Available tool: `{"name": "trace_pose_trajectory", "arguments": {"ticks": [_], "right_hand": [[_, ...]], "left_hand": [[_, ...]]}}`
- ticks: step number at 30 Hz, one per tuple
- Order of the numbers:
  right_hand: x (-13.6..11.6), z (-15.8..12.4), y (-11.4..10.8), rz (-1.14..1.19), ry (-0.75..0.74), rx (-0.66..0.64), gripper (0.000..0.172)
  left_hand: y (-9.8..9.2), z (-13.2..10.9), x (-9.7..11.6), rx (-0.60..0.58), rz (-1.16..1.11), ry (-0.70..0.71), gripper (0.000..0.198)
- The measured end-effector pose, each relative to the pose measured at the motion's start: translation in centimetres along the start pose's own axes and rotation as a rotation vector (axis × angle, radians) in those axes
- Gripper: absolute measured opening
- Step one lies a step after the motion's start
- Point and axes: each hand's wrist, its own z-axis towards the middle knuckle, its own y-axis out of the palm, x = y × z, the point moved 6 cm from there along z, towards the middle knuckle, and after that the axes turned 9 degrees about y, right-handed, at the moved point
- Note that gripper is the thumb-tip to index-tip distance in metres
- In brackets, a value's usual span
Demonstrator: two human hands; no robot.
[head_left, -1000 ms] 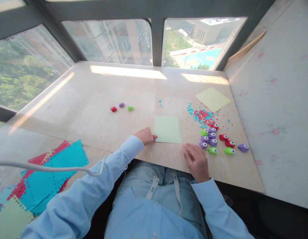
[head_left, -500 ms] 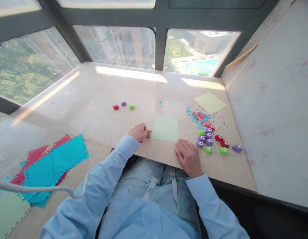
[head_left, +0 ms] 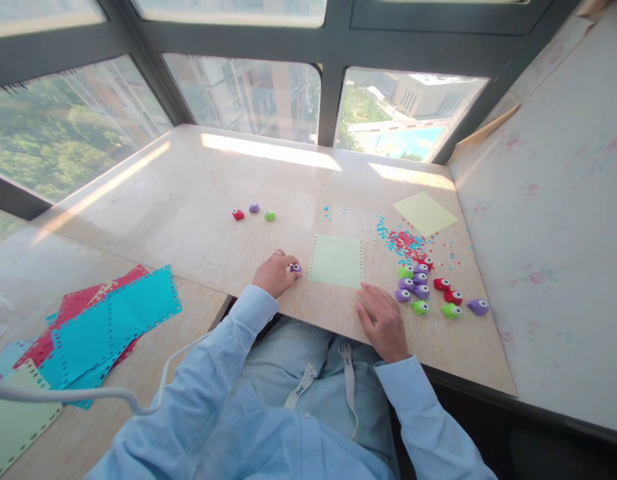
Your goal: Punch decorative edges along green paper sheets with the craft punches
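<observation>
A pale green sheet of paper (head_left: 335,261) lies on the table in front of me, with small holes punched along its left and right edges. Just left of it, my left hand (head_left: 276,273) is closed on a small purple craft punch (head_left: 295,268), whose eye-like spot shows between the fingers. A narrow gap separates that punch from the sheet. My right hand (head_left: 383,317) rests open and flat, its fingertips at the sheet's lower right corner. To its right, several purple, green and red craft punches (head_left: 421,291) stand in a cluster.
Red and blue paper bits (head_left: 406,245) are scattered behind the cluster, near a yellowish sheet (head_left: 426,213). Three punches (head_left: 254,209) stand at the back left. Punched blue and red sheets (head_left: 113,320) lie at left, where a white cable (head_left: 161,380) crosses. A papered wall (head_left: 548,253) borders the right side.
My left hand has drawn the purple punch slightly left, away from the sheet's edge, and more of the punch now shows. My right hand stays by the corner. The whole view has shifted a little.
</observation>
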Motion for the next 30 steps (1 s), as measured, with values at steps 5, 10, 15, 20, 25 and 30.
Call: {"name": "trace_pose_trajectory", "arguments": {"ticks": [5, 10, 15, 20, 25, 30], "right_hand": [[-0.1, 0.1, -1.0, 0.134, 0.052, 0.074, 0.023], [-1.5, -0.5, -1.2, 0.423, 0.367, -0.027, 0.026], [-3.4, -1.3, 0.0, 0.781, 0.669, -0.205, 0.042], [-2.4, -1.3, -0.2, 0.850, 0.823, -0.125, 0.048], [0.1, -0.5, -1.3, 0.757, 0.831, -0.022, 0.046], [2.5, 0.7, -2.4, 0.516, 0.742, -0.015, 0.049]], "left_hand": [[-1.2, -1.3, 0.8, 0.306, -0.437, -0.006, 0.021], [1.0, -3.8, 4.8, 0.410, -0.639, 0.008, 0.031], [5.0, -5.1, 9.4, 0.348, -0.520, 0.105, 0.031], [7.1, -4.8, 11.7, 0.331, -0.285, 0.218, 0.025], [7.9, -4.5, 13.5, 0.229, -0.245, 0.464, 0.033], [6.6, -2.6, 11.8, 0.272, -0.232, 0.523, 0.047]]}}
